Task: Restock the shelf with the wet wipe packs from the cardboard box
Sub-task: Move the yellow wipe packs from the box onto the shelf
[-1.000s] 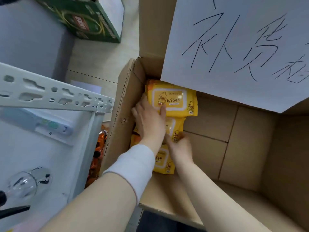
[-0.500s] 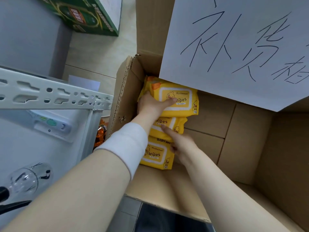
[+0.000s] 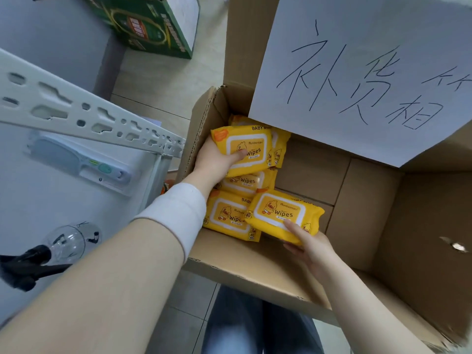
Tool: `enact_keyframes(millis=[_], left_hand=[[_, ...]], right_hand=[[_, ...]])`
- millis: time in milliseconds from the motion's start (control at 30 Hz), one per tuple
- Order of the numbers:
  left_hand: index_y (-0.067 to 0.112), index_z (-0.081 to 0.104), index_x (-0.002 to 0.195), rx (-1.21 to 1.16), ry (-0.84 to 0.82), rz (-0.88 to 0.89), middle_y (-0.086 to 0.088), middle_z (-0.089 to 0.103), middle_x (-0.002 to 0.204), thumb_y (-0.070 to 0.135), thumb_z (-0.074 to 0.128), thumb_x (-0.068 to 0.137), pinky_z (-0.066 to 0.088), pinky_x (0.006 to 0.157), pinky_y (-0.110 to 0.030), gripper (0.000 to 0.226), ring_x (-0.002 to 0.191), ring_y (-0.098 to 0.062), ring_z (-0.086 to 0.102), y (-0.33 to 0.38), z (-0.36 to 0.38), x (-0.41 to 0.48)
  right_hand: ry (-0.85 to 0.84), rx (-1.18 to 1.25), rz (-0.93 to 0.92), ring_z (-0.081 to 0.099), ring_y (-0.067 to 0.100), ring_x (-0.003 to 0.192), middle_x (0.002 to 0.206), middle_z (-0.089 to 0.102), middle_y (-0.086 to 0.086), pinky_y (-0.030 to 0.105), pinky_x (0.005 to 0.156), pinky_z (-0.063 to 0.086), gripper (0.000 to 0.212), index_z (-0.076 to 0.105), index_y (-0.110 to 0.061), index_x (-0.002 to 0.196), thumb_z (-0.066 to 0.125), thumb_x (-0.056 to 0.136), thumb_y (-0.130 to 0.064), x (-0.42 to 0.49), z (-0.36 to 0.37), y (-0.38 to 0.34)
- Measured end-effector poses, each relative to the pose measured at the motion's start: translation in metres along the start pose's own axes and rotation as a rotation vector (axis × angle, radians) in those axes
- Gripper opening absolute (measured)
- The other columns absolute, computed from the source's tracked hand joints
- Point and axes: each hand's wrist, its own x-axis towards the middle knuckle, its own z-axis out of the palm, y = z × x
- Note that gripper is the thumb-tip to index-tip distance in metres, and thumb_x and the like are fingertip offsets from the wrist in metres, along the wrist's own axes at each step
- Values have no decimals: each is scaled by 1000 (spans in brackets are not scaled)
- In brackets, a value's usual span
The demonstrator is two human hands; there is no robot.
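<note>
An open cardboard box (image 3: pixel 362 221) holds several yellow wet wipe packs along its left wall. My left hand (image 3: pixel 217 159) grips one yellow pack (image 3: pixel 245 146) from its left end, thumb across the label, lifted above the stack. My right hand (image 3: pixel 309 244) holds a second yellow pack (image 3: pixel 283 213) by its near right corner, raised off the box floor. Two more packs lie below: one (image 3: pixel 227 215) flat at the near left, another (image 3: pixel 247 182) between the held packs. The white metal shelf (image 3: pixel 84 118) stands to the left of the box.
A white paper sheet with handwriting (image 3: pixel 357 72) is fixed to the box's raised back flap. A green carton (image 3: pixel 150 24) sits on the floor beyond. On the shelf lie a packaged toothbrush-like item (image 3: pixel 76 162) and a clear glass with a black object (image 3: pixel 63 241).
Both hands have come up out of the stack, each with a pack: the left lifted the top one, the right pulled one out to the right and toward me.
</note>
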Motion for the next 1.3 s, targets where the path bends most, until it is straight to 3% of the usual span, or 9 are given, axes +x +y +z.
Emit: enact_keyframes(millis=[167,300,400,467,600,867,1067,1200,1300], left_hand=[[14,45,131,62,42,25,-5,61,125,36,80,68,46,100,-46,76,115,-24,58,-7,-18,3],[12,43,129,69,135,-3,-7,60,123,30,80,70,46,100,-43,72,113,-24,58,-13,-35,4],[11,40,130,84,186,-17,-8,58,125,26,78,73,44,99,-36,70,115,-25,56,-17,-43,1],[11,40,131,98,187,-24,-8,58,126,26,77,74,42,96,-34,70,116,-25,56,-21,-46,-2],[10,40,133,83,191,-33,-8,59,125,27,77,74,44,97,-36,72,115,-26,56,-31,-47,-9],[15,43,128,9,139,-47,-3,62,115,26,77,74,48,93,-35,65,107,-22,60,-39,-9,-37],[17,46,126,-6,84,-35,-1,64,114,25,79,72,48,95,-35,64,105,-19,61,-39,38,-53],[17,47,126,-28,95,-27,-1,63,119,24,78,73,47,97,-35,62,109,-18,59,-38,65,-54],[18,49,123,-39,96,-34,1,63,115,23,77,75,46,92,-29,56,105,-15,58,-38,79,-58]], right_hand=[[-36,6,-15,63,23,103,112,66,7,30,76,55,53,54,-11,123,72,75,-26,2,-8,6],[-41,-58,-56,66,19,97,104,70,1,25,64,57,90,60,-20,110,90,30,-50,0,-7,7],[-49,-38,-94,63,21,101,111,67,4,29,72,54,59,56,-16,122,78,69,-30,-1,-2,1],[-31,-63,-125,63,22,103,114,67,5,32,79,53,53,55,-16,123,73,75,-28,-1,-3,-3],[-6,-183,-206,68,18,95,102,73,-1,37,88,53,96,63,-21,109,84,26,-65,0,-21,-4],[-42,-324,-297,65,14,94,98,69,-7,34,90,46,98,60,-29,95,78,9,-74,13,-94,-17],[-47,-381,-406,70,0,76,85,73,-13,12,68,54,96,63,-26,92,78,11,-74,34,-139,-29],[-71,-384,-460,67,1,73,82,70,-14,18,70,46,96,59,-28,92,75,11,-76,46,-160,-37],[-89,-318,-470,65,1,74,86,65,-14,31,85,54,63,57,-24,100,83,50,-52,46,-168,-35]])
